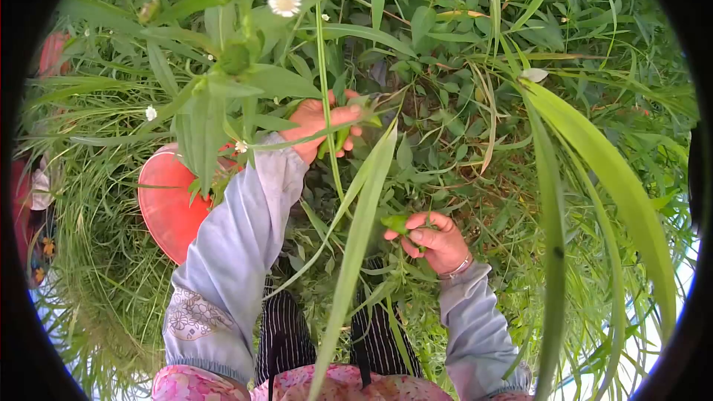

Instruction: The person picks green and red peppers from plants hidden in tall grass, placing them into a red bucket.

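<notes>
My left hand [319,128] is at the upper middle, partly behind a thin stem, its fingers closed round green pods [342,137], perhaps peppers. To the lower right, my right hand [436,241] pinches a green pod [396,223] between thumb and fingers among low leafy plants. The two hands are apart. Beside my left forearm a red container [169,197] stands in the grass, partly covered by leaves and the sleeve.
Long grass blades [364,230] rise close to the camera, in front of the plants. A white flower [284,2] shows at the top. Tall broad blades [594,148] arch on the right. Part of another person's clothing [37,189] shows at the far left.
</notes>
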`<state>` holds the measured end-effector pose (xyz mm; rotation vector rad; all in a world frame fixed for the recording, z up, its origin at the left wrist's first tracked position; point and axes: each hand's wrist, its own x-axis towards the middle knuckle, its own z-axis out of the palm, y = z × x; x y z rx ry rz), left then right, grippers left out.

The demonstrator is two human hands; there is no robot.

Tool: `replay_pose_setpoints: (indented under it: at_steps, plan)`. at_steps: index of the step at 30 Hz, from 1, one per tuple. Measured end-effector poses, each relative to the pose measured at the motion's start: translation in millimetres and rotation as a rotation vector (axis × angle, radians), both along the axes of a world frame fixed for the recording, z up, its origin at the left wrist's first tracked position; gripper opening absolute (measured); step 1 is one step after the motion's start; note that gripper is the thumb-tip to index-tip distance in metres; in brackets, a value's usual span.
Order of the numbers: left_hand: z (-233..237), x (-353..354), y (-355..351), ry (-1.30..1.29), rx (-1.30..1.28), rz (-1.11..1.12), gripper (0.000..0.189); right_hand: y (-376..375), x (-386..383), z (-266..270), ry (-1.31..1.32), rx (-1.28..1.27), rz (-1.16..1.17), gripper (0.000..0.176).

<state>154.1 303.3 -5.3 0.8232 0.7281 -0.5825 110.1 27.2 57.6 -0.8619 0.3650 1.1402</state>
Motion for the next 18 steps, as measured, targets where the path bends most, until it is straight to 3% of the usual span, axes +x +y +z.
replay_pose_setpoints:
  at_steps: [3, 7, 11, 15, 18]
  plan:
    - [25, 1, 18, -0.235, 0.068, 0.05, 0.031, 7, 5, 8, 0.036, 0.018, -0.012, 0.018]
    - [33, -3, 14, -0.148, 0.173, -0.077, 0.03, 18, 12, 18, 0.093, -0.001, -0.007, 0.018]
    - [39, -37, 6, -0.045, 0.124, 0.012, 0.026, 29, 4, 18, 0.073, -0.008, 0.054, 0.019]
    - [74, -99, 33, -0.029, 0.107, 0.046, 0.023, 74, 1, 33, -0.039, -0.064, 0.241, 0.019]
    - [90, -154, 59, -0.153, 0.342, 0.08, 0.023, 118, -9, 36, -0.056, -0.047, 0.488, 0.022]
